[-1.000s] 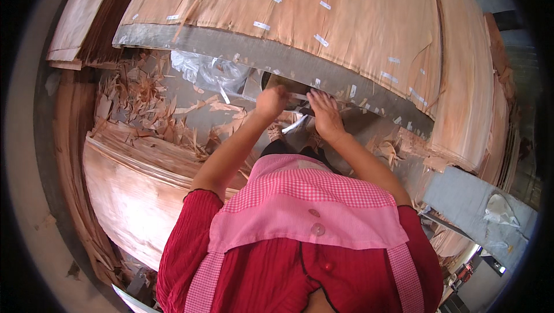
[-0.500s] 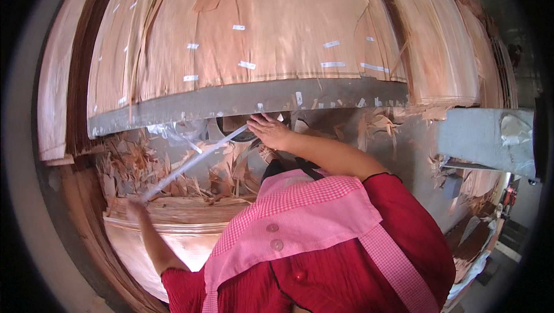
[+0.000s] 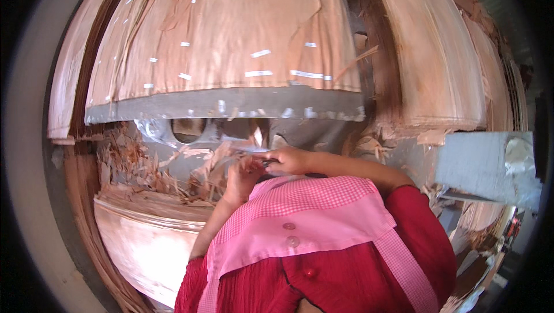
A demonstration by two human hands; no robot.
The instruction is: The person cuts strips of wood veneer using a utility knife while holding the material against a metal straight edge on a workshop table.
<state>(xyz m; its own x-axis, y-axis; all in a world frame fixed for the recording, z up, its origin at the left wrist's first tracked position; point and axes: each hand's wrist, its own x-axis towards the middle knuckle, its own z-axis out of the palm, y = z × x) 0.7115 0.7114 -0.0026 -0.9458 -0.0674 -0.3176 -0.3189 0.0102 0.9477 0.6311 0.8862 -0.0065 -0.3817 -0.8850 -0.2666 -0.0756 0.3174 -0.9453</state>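
My left hand (image 3: 244,173) and my right hand (image 3: 289,161) meet just in front of the apron, fingers closed and close together. A pale strip of white tape (image 3: 245,150), smeared by motion, runs by the fingers of the left hand. A small dark thing (image 3: 269,163) shows between the hands; its kind cannot be made out. Beyond them lies a wide sheet of wood veneer (image 3: 231,36) on a grey table with its edge (image 3: 196,105) facing me. Short white tape pieces (image 3: 258,73) are stuck across the veneer, and scraps of tape dot the table edge.
Torn veneer scraps (image 3: 138,163) litter the floor at left. A veneer stack (image 3: 144,238) stands at near left, another (image 3: 433,53) at far right. A grey-blue box-like surface (image 3: 470,160) juts in at right. Clear plastic (image 3: 153,130) hangs under the table edge.
My left hand has come in from the far left to meet the right, so the long tape strip no longer stretches between them. Both hands are now nearer the apron; the view has shifted right.
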